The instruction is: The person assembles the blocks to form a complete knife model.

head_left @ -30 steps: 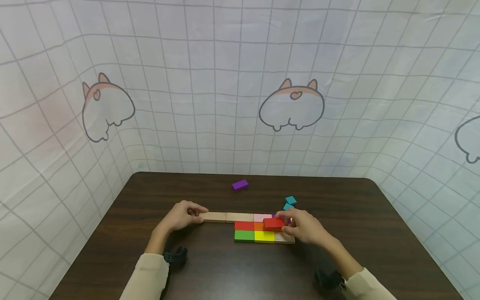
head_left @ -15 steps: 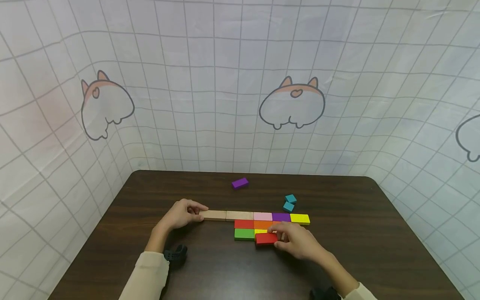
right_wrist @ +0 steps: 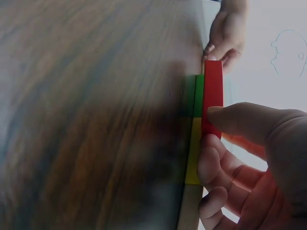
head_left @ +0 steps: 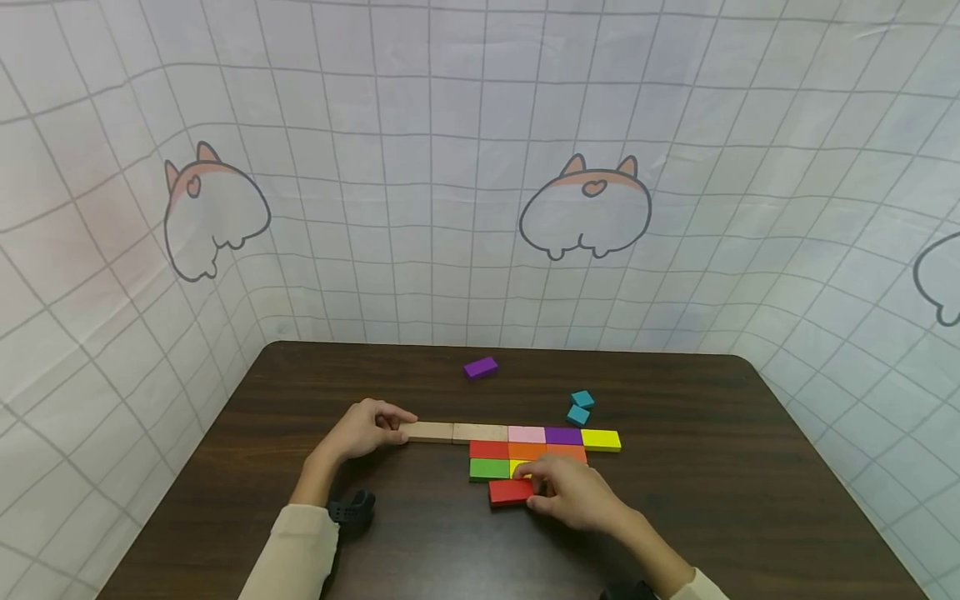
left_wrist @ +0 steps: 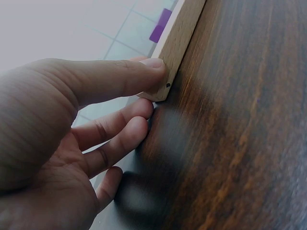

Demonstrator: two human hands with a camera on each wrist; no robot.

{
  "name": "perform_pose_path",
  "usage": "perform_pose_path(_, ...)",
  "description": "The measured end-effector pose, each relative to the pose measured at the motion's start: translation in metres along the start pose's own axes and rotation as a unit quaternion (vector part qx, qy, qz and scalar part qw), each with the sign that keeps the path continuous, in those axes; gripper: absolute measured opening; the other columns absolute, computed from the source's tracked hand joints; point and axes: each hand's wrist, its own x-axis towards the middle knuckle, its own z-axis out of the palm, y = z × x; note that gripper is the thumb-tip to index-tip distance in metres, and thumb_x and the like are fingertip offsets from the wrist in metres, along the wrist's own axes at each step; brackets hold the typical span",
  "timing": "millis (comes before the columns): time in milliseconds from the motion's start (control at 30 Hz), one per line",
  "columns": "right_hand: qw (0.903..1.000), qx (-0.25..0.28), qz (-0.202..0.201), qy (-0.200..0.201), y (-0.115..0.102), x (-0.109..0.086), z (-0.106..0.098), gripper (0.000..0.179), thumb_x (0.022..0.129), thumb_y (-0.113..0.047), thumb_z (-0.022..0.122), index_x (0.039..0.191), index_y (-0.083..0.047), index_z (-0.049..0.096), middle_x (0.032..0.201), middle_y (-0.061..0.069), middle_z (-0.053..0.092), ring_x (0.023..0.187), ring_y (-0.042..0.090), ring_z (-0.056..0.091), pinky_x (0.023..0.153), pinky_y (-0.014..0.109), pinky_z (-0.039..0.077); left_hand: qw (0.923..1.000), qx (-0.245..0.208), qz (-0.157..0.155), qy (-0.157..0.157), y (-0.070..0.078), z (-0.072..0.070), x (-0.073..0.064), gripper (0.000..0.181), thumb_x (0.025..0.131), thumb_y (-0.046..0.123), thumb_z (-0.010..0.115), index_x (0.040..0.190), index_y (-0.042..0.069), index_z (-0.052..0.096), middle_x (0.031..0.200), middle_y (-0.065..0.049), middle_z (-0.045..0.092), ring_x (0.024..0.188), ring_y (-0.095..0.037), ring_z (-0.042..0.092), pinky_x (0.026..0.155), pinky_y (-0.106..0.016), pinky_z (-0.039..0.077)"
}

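My left hand (head_left: 363,429) pinches the outer end of a plain wooden block (head_left: 430,432), thumb on its near side in the left wrist view. A second wooden block (head_left: 480,432), a pink block (head_left: 527,434), a purple block (head_left: 563,436) and a yellow block (head_left: 601,441) continue that row. Between thumb and fingers, my right hand (head_left: 573,492) holds a red block (head_left: 510,492) in front of the rows. It looks raised off the table in the right wrist view. Nearer rows include another red block (head_left: 489,450), orange blocks (head_left: 528,451) and a green block (head_left: 489,470); my right hand partly covers the nearest row.
A loose purple block (head_left: 481,368) lies toward the back of the dark table (head_left: 337,375). Two small blue blocks (head_left: 578,415) sit behind the row on the right. A white gridded cloth (head_left: 450,208) hangs around the table.
My right hand has carried the red block left and toward me, from above the rows to in front of them. My left hand keeps its place on the wooden block.
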Motion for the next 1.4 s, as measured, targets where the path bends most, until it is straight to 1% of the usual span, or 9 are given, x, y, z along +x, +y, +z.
perform_pose_path(133,0.9999,-0.012,-0.005,0.004,-0.004,0.002,0.002,0.032,0.089,-0.021,0.078,0.121,-0.02,0.073,0.085,-0.012,0.058,0.071,0.005,0.049,0.063,0.023,0.041,1.0,0.0,0.001,-0.001,0.001,0.0,0.0,0.025,0.089,0.013,0.08,0.113,0.017,0.08,0.087,-0.001,0.065,0.073,-0.017,0.053,0.065,-0.031,0.045)
perform_pose_path(233,0.9999,-0.011,-0.001,-0.002,-0.006,0.004,0.004,0.032,0.088,-0.021,0.079,0.12,-0.019,0.074,0.081,-0.012,0.057,0.07,0.005,0.048,0.062,0.023,0.041,1.0,0.001,-0.001,0.001,0.001,0.0,0.001,0.025,0.089,0.012,0.08,0.113,0.017,0.08,0.087,-0.001,0.065,0.073,-0.017,0.052,0.065,-0.031,0.045)
perform_pose_path(400,0.9999,0.008,0.002,-0.014,-0.005,0.004,0.006,0.031,0.088,-0.024,0.08,0.118,-0.019,0.074,0.074,-0.013,0.056,0.065,0.004,0.048,0.059,0.022,0.04,1.0,0.005,-0.003,0.004,0.001,0.001,0.001,0.024,0.088,0.012,0.08,0.112,0.017,0.081,0.087,-0.001,0.065,0.073,-0.017,0.052,0.065,-0.03,0.045)
perform_pose_path(467,0.9997,0.018,0.002,-0.016,-0.005,0.003,0.005,0.029,0.089,-0.025,0.079,0.117,-0.02,0.074,0.075,-0.013,0.057,0.064,0.004,0.048,0.058,0.022,0.04,1.0,0.004,-0.005,0.004,0.001,0.001,0.001,0.024,0.088,0.012,0.08,0.111,0.017,0.081,0.087,-0.001,0.065,0.073,-0.017,0.052,0.065,-0.03,0.045)
perform_pose_path(633,0.999,0.037,-0.017,-0.015,-0.004,0.003,0.002,0.022,0.092,-0.024,0.076,0.113,-0.023,0.076,0.076,-0.014,0.059,0.064,0.002,0.05,0.059,0.022,0.043,1.0,0.004,-0.006,0.004,0.0,0.0,0.002,0.024,0.088,0.012,0.08,0.112,0.018,0.081,0.087,0.0,0.064,0.073,-0.017,0.052,0.066,-0.031,0.045)
perform_pose_path(800,0.9982,0.045,-0.03,-0.027,-0.003,0.004,0.002,0.017,0.093,-0.021,0.076,0.11,-0.025,0.078,0.077,-0.016,0.06,0.067,0.002,0.051,0.061,0.022,0.045,1.0,0.005,-0.001,0.004,0.0,0.0,0.002,0.024,0.088,0.012,0.08,0.112,0.018,0.081,0.086,0.0,0.064,0.073,-0.017,0.053,0.065,-0.032,0.045)
perform_pose_path(933,0.9982,0.042,-0.028,-0.034,-0.005,0.007,0.003,0.018,0.093,-0.022,0.076,0.11,-0.026,0.078,0.076,-0.016,0.059,0.067,0.002,0.051,0.062,0.022,0.045,1.0,0.005,-0.002,0.003,0.0,0.0,0.002,0.025,0.088,0.013,0.08,0.112,0.018,0.081,0.086,0.0,0.064,0.072,-0.017,0.053,0.065,-0.031,0.045)
perform_pose_path(1133,0.9987,0.03,-0.029,-0.031,-0.008,0.012,0.004,0.017,0.093,-0.023,0.075,0.11,-0.024,0.077,0.076,-0.016,0.06,0.066,0.003,0.051,0.062,0.022,0.045,1.0,0.004,-0.003,0.005,0.001,0.0,0.001,0.025,0.088,0.012,0.08,0.112,0.018,0.081,0.086,0.0,0.064,0.073,-0.017,0.053,0.065,-0.032,0.045)
perform_pose_path(1400,0.9992,0.011,-0.035,-0.014,-0.01,0.018,0.007,0.016,0.093,-0.022,0.076,0.108,-0.025,0.077,0.078,-0.016,0.064,0.065,0.001,0.051,0.06,0.021,0.045,1.0,0.005,-0.002,0.003,-0.001,0.001,0.002,0.025,0.088,0.013,0.08,0.113,0.018,0.08,0.086,0.0,0.065,0.073,-0.017,0.053,0.065,-0.031,0.045)
